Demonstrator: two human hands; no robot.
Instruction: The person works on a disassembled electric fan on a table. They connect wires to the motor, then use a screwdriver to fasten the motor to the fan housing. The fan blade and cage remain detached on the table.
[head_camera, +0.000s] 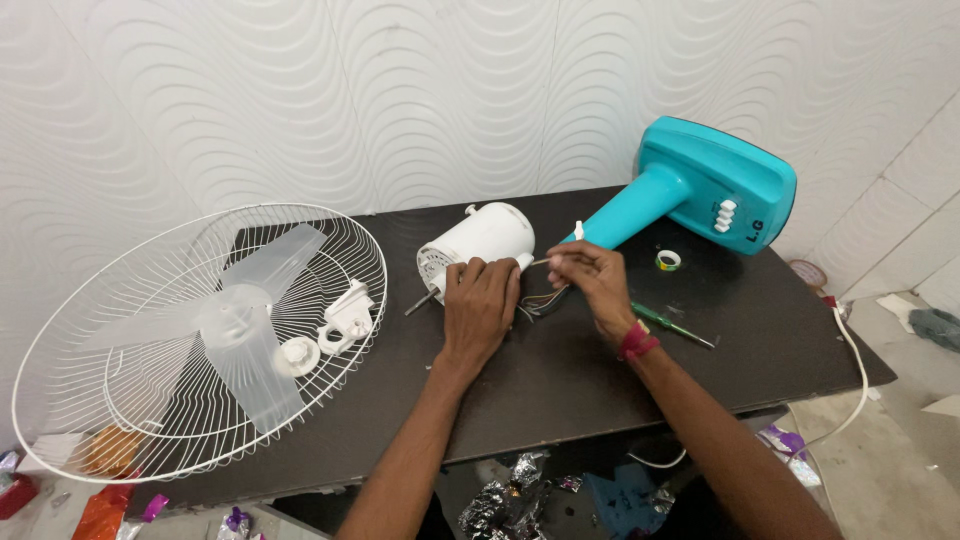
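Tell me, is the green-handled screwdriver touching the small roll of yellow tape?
Apart. The head view shows bare dark tabletop between the green-handled screwdriver and the small roll of yellow tape.

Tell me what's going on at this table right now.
A person is working on a taken-apart fan on a dark table. The left hand rests on the white motor housing, and the right hand pinches a thin wire among the bundle of wires coming out of it. The teal fan stand lies tipped beside them. A green screwdriver and a tape roll lie near the right hand. The wire grille holds the clear blade at the left.
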